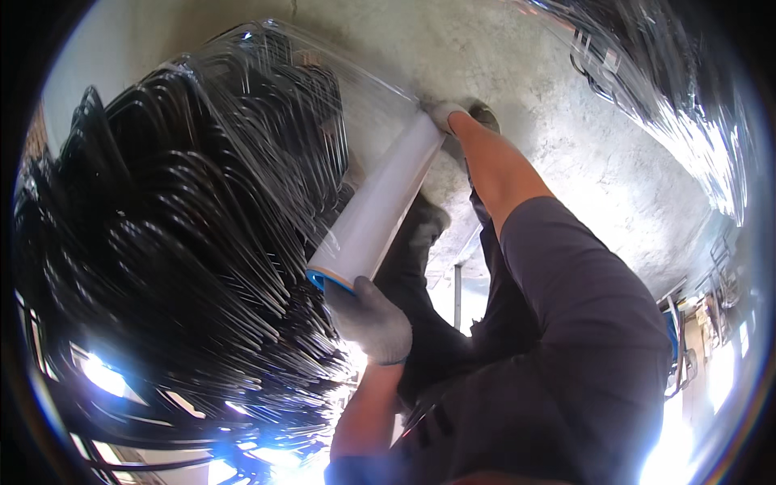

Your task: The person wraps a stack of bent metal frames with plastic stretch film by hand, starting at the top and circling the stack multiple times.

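A long roll of clear stretch film (376, 202) slants between my two gloved hands. My left hand (372, 319), in a pale grey glove, grips its near end, with the fingers reaching into the blue-edged core and the thumb outside. At the far end, my right hand (444, 115) is closed around the roll's tip; its fingers are mostly hidden. A taut sheet of film (356, 73) runs from the roll up and left to a big stack of bent black tubular frames (210, 210), which is partly covered by the shiny film.
Another film-wrapped bundle of dark frames (679, 89) stands at the upper right. Beneath me lies a worn concrete floor (582, 170), with my legs just right of the stack. Assorted items (711, 299) stand at the far right edge, next to bright glare.
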A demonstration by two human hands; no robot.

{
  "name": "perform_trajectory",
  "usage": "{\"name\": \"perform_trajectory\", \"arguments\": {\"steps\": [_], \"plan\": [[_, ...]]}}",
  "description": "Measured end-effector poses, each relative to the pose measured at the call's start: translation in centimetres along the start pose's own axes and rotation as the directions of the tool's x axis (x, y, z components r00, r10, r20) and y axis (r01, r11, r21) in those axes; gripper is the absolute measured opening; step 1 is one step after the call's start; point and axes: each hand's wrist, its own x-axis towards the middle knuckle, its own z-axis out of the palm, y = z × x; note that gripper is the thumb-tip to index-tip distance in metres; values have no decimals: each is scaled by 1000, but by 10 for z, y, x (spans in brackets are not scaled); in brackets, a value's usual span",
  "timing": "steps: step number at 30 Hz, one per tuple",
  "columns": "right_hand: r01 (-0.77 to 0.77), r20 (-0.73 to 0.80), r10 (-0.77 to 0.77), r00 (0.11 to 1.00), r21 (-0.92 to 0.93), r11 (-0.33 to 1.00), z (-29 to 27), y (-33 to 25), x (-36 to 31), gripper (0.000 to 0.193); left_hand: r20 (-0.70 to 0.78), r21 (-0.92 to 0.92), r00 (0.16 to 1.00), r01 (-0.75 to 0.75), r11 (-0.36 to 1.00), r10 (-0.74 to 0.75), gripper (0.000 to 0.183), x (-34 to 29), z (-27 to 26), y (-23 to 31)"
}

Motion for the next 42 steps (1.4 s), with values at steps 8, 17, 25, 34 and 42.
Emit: {"name": "perform_trajectory", "arguments": {"steps": [8,17,25,34,42], "plan": [[79,-132,-110,985,-220,972,3,17,-99,86,-60,-114,992,-115,987,109,47,-34,0,-62],[-74,-236,124,964,209,975,59,75,-115,84,-158,-23,925,-352,936,345,47,-70,-7,-118],[-15,-297,114,948,316,949,115,159,-142,81,-114,0,891,-442,897,439,50,-106,-3,-183],[20,-470,152,869,342,940,200,191,-185,78,-127,-103,914,-399,911,386,44,-124,10,-255],[30,-464,165,870,385,922,245,238,-166,77,-182,13,898,-404,914,400,43,-168,15,-285]]}}
